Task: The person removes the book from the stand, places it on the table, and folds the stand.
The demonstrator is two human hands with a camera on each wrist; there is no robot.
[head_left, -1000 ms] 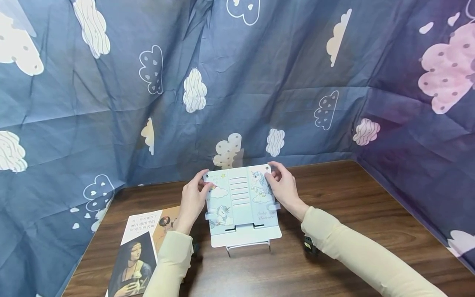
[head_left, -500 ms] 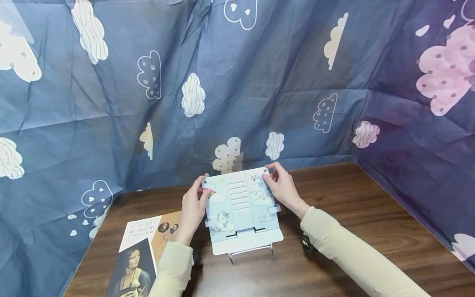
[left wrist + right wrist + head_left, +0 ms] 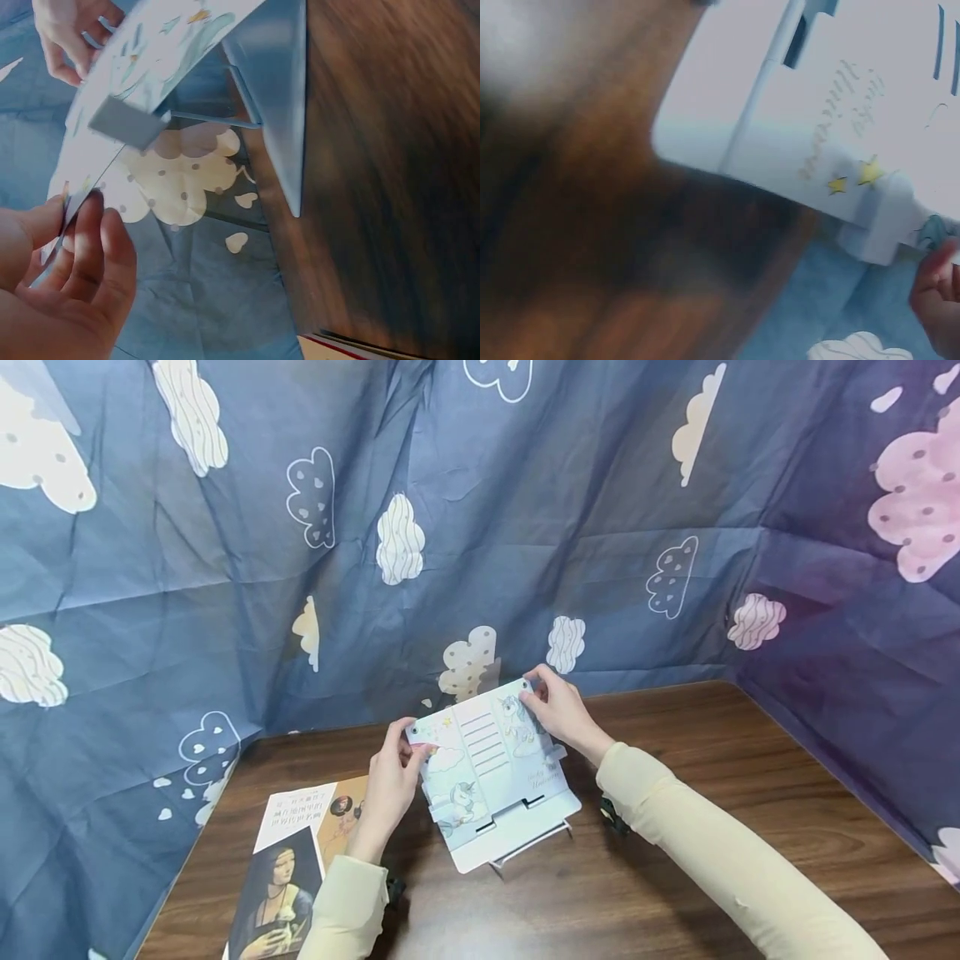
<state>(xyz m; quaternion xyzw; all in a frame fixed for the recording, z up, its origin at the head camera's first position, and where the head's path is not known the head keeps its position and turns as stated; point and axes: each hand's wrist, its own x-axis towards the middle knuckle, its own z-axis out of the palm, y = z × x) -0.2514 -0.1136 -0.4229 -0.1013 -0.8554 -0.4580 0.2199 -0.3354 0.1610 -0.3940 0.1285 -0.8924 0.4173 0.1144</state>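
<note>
A pale blue book stand (image 3: pixel 495 777) with unicorn and cloud prints leans back over the table, its left side lower than its right in the head view. My left hand (image 3: pixel 390 789) pinches its upper left corner between thumb and fingers. At the upper right corner, my right hand (image 3: pixel 566 714) grips with the thumb on the front. A white ledge (image 3: pixel 517 835) runs along the bottom, with a wire leg below it. From the left wrist, the left hand (image 3: pixel 75 270) shows at the panel's edge, with the grey back support (image 3: pixel 274 97) folded out behind.
Left of the stand, a book (image 3: pixel 281 893) with a painted portrait on its cover lies on the brown wooden table (image 3: pixel 720 793), partly behind the left sleeve. A dark blue cloud-print curtain (image 3: pixel 510 552) hangs behind the table.
The stand has turned counterclockwise in the head view, its right side rising and its lower edge swinging right. My right hand has moved with it; both hands keep their hold.
</note>
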